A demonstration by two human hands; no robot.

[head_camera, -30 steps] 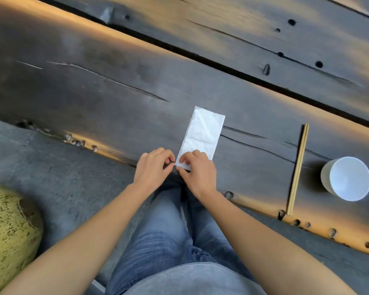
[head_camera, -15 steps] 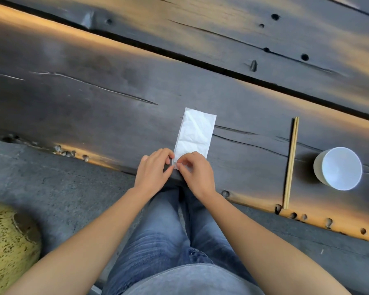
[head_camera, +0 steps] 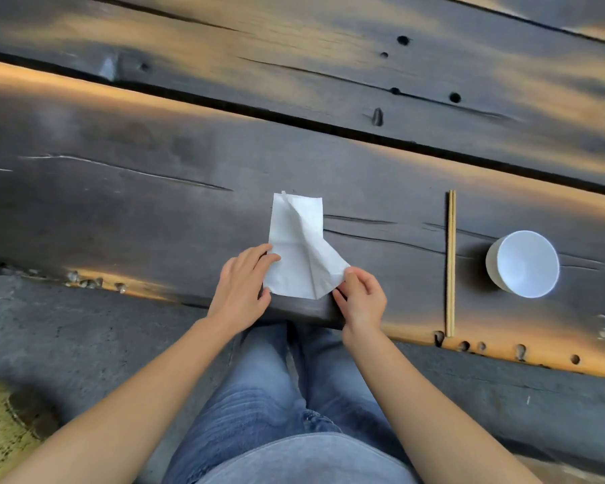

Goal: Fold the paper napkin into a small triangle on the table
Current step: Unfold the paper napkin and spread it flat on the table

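A white paper napkin point(head_camera: 299, 246) lies on the dark wooden table point(head_camera: 154, 211) close to its near edge, narrow at the far end and spread wider toward me. My left hand point(head_camera: 241, 288) rests on the napkin's near left corner, thumb and fingers pinching its edge. My right hand point(head_camera: 362, 296) pinches a top layer at the near right corner and holds it pulled out to the right, slightly lifted off the table. A diagonal crease runs from the far end down to that corner.
A pair of wooden chopsticks point(head_camera: 451, 263) lies to the right of the napkin, pointing away from me. A white bowl point(head_camera: 524, 263) stands further right. A yellow speckled object point(head_camera: 0, 431) sits on the floor at lower left. My jeans-clad legs are below the table edge.
Both hands were together at the napkin's near end. Now they are apart: my right hand has drawn a layer out to the right, opening the narrow strip.
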